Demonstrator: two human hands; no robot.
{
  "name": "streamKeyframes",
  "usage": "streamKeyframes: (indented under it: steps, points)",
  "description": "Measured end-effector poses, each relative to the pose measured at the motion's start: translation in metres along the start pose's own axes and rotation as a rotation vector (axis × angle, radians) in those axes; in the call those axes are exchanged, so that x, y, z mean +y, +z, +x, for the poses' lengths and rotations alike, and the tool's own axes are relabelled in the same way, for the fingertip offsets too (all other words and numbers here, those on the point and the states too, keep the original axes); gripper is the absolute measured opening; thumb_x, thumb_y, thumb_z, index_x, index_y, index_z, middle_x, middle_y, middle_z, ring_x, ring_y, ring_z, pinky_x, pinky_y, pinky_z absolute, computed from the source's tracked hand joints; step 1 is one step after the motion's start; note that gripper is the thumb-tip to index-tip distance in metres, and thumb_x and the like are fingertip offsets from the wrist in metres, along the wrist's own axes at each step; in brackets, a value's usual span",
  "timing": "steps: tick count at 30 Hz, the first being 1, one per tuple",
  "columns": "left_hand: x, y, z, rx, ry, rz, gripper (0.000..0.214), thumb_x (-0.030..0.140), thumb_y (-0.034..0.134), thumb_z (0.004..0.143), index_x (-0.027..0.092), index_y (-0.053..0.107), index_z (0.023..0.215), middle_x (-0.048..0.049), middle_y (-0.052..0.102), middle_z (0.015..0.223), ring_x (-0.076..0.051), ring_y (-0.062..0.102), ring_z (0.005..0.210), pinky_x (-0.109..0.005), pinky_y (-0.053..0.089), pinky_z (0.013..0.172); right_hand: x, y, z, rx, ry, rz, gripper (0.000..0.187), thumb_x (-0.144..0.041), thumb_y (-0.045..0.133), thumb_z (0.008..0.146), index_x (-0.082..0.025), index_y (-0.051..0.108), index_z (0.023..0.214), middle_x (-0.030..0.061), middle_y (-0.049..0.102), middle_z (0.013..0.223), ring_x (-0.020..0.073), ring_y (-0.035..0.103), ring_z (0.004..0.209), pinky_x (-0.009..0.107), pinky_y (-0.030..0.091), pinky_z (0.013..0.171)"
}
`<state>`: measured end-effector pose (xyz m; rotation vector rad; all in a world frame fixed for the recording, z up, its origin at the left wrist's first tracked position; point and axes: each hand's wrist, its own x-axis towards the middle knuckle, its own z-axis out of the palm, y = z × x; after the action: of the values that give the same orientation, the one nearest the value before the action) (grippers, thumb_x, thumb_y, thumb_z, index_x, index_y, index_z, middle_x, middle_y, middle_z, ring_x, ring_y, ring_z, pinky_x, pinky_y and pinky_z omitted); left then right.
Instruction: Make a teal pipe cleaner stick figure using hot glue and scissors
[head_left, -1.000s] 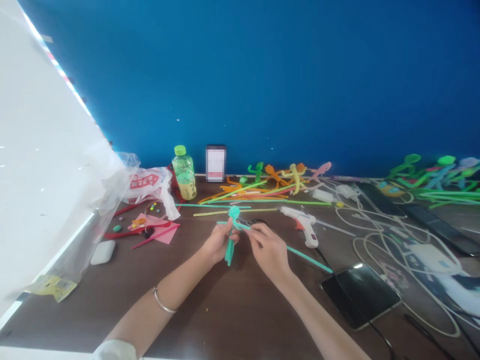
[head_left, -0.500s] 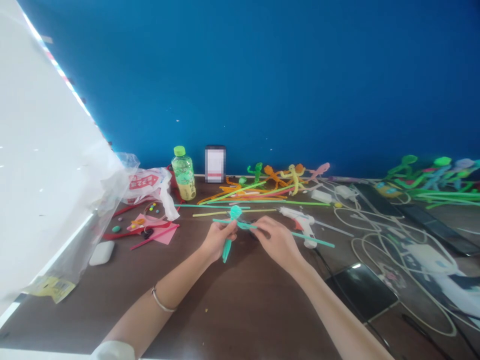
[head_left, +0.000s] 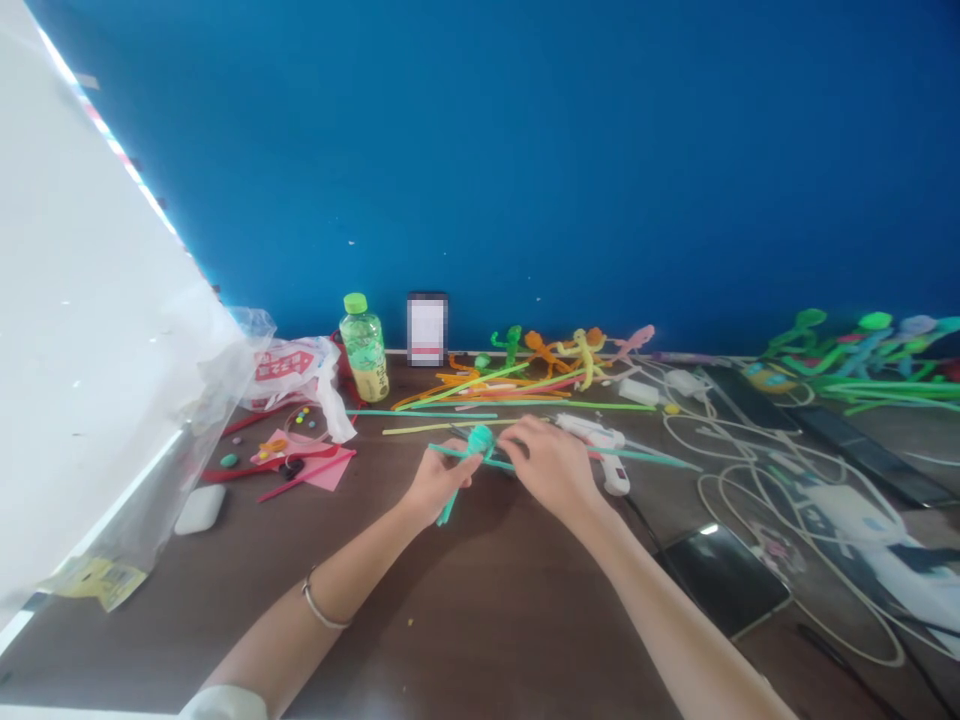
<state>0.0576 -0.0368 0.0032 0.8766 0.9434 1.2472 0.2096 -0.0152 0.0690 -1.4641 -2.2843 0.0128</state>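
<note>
- The left hand [head_left: 439, 482] has its thumb and fingers closed on a turquoise pipe-cleaner piece [head_left: 481, 438], pinching it just below its rounded, ball-like top.
- That piece is above the middle of the dark tabletop [head_left: 450, 625], between the two hands, its bundled ends hanging below the left fingers.
- The right hand [head_left: 551, 465] is just beside the ball, fingers bent inward and tips close together; whether they grip anything cannot be made out.
- A long turquoise strand [head_left: 660, 459] reaches out past the right hand, across the white glue gun [head_left: 616, 474].
- Behind the hands lie loose, colored pipe cleaners [head_left: 480, 385], with a yellow pipe-cleaner figure [head_left: 588, 358] and a green pipe-cleaner figure [head_left: 513, 345] near the blue wall [head_left: 480, 150].
- A green-capped bottle [head_left: 364, 355] stands upright left of a phone [head_left: 427, 330] whose screen is blurred.
</note>
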Motion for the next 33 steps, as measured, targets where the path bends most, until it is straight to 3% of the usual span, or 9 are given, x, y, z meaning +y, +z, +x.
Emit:
streamKeyframes:
  steps: [6, 13, 22, 30, 33]
  points:
    - [-0.003, 0.003, -0.001, 0.098, 0.058, -0.024, 0.029, 0.038, 0.069, 0.064, 0.013, 0.053, 0.063, 0.0044, 0.044, 0.054, -0.004, 0.04, 0.046, -0.02, 0.031, 0.047, -0.027, 0.019, -0.017, 0.179, 0.08, 0.182, 0.014, -0.022, 0.047, 0.082, -0.02, 0.058, 0.075, 0.0015, 0.064, 0.076, 0.0145, 0.057, 0.063, 0.025, 0.039, 0.056]
    - [-0.001, 0.004, -0.001, 0.08, 0.061, -0.225, 0.029, 0.034, 0.07, 0.063, 0.012, 0.052, 0.059, 0.0036, 0.042, 0.053, -0.004, 0.036, 0.047, -0.019, 0.029, 0.045, -0.033, 0.038, -0.03, 0.22, -0.154, 0.447, 0.015, -0.013, 0.043, 0.083, -0.02, 0.055, 0.076, 0.0051, 0.061, 0.083, 0.0169, 0.058, 0.08, 0.028, 0.046, 0.072]
    - [-0.001, 0.004, -0.003, 0.062, -0.012, -0.277, 0.032, 0.032, 0.072, 0.062, 0.012, 0.049, 0.051, 0.0042, 0.039, 0.049, -0.003, 0.033, 0.046, -0.019, 0.028, 0.044, -0.016, 0.034, -0.034, 0.107, -0.374, 0.261, 0.025, -0.006, 0.039, 0.081, -0.02, 0.06, 0.082, 0.0078, 0.059, 0.097, 0.0195, 0.055, 0.094, 0.034, 0.047, 0.08]
    - [-0.002, 0.003, -0.002, 0.031, -0.104, -0.374, 0.028, 0.03, 0.072, 0.062, 0.01, 0.052, 0.056, 0.0025, 0.043, 0.055, -0.003, 0.035, 0.048, -0.018, 0.028, 0.044, -0.009, 0.038, -0.038, 0.135, -0.408, 0.167, 0.027, -0.008, 0.037, 0.084, -0.017, 0.062, 0.088, 0.0095, 0.062, 0.097, 0.0199, 0.057, 0.092, 0.034, 0.047, 0.078]
    - [0.0, 0.004, -0.002, 0.044, -0.106, -0.377, 0.027, 0.029, 0.073, 0.06, 0.01, 0.053, 0.057, 0.0026, 0.044, 0.055, -0.003, 0.036, 0.05, -0.017, 0.028, 0.045, -0.009, 0.043, -0.041, 0.175, -0.351, 0.159, 0.026, -0.008, 0.038, 0.084, -0.019, 0.061, 0.091, 0.0088, 0.062, 0.099, 0.02, 0.057, 0.092, 0.033, 0.047, 0.078]
